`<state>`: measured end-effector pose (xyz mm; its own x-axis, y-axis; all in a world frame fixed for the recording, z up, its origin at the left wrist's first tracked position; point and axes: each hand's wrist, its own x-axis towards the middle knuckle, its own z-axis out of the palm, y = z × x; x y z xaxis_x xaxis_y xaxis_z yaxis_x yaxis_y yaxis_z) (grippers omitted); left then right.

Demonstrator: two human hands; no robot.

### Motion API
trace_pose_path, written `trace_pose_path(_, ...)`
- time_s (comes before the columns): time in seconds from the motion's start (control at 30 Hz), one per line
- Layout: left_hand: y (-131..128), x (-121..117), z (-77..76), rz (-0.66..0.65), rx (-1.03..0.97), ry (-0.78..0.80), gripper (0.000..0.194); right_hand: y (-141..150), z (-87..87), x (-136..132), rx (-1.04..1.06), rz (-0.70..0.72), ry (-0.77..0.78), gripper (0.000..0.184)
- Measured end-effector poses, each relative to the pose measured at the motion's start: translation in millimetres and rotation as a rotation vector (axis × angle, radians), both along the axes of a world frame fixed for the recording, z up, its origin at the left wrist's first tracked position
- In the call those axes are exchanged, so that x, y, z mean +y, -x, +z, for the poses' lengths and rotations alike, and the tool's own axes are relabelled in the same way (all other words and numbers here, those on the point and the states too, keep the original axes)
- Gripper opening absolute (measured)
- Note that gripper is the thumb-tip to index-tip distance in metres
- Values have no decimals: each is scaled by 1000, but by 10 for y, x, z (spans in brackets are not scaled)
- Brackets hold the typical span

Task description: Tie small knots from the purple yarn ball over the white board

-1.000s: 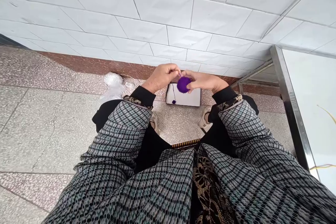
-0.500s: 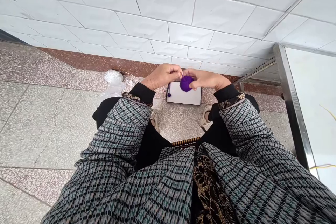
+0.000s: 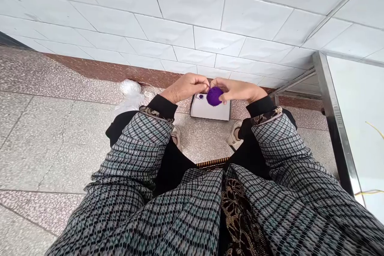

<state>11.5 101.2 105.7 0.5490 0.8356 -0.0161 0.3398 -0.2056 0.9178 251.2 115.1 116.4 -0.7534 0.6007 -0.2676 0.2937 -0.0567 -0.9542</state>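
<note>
At the left, a white ball point(image 3: 130, 87) sits on the floor point(image 3: 75, 140) near the wall, a clear bag point(image 3: 129, 103) just beside it. My left hand point(image 3: 187, 87) has its thumb and forefinger pinched together; what lies between them is too small to tell. Below, a small purple tuft point(image 3: 201, 97) lies in the shallow box point(image 3: 210, 113). My right hand point(image 3: 235, 89) is clamped around the purple ball point(image 3: 214, 97), above that box. Farther right stands a white table point(image 3: 357, 128) with a yellow strand point(image 3: 372, 191) on it.
</note>
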Motion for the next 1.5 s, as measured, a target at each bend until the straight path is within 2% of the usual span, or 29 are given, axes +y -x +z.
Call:
trace_pose_path(0.07, 2, 14, -4, 24, -39, 25, 16, -67, 27, -10, 231, 29, 73, 63)
trace_pose_path(0.13, -17, 15, -13, 16, -117, 74, 18, -86, 43, -14, 433, -117, 84, 72)
trace_pose_path(0.2, -52, 2, -24, 7, -203, 129, 17, -52, 45, -18, 531, -295, 61, 77)
trace_pose_path(0.3, -117, -30, -39, 32, -272, 186, 17, 32, 42, -30, 518, -429, 49, 79)
trace_pose_path(0.43, -183, -47, -54, 195, -348, 261, 24, 44, 71, -48, 519, -446, 47, 82)
trace_pose_path(0.53, -186, -23, -72, 295, -373, 280, 30, -5, 117, -53, 568, -482, -14, 80)
trace_pose_path(0.7, -154, 37, -135, 314, -376, 204, 23, -35, 188, -71, 517, -591, -130, 71)
trace_pose_path(0.8, -148, 58, -179, 313, -415, 235, 24, -36, 241, -64, 516, -588, -197, 67)
trace_pose_path(0.93, -103, 103, -279, 325, -444, 277, 31, -32, 408, 2, 540, -546, -259, 68)
trace_pose_path(1.03, -31, 176, -293, 395, -309, 148, 26, 14, 620, 93, 521, -563, -250, 67)
trace_pose_path(1.1, -1, 223, -173, 456, -254, 29, 34, 70, 782, 166, 429, -523, -254, 62)
trace_pose_path(1.17, -16, 245, 76, 473, -305, -49, 40, 139, 933, 233, 376, -493, -233, 57)
trace_pose_path(1.27, -128, 237, 542, 378, -428, -91, 50, 238, 1087, 285, 359, -490, -201, 48)
trace_pose_path(1.33, -227, 237, 761, 325, -435, -96, 51, 285, 1124, 285, 369, -496, -181, 45)
trace_pose_path(1.4, -301, 252, 834, 374, -348, -111, 36, 310, 1118, 276, 381, -503, -164, 44)
trace_pose_path(1.5, -332, 257, 740, 428, -235, -151, 15, 323, 1071, 286, 382, -533, -164, 40)
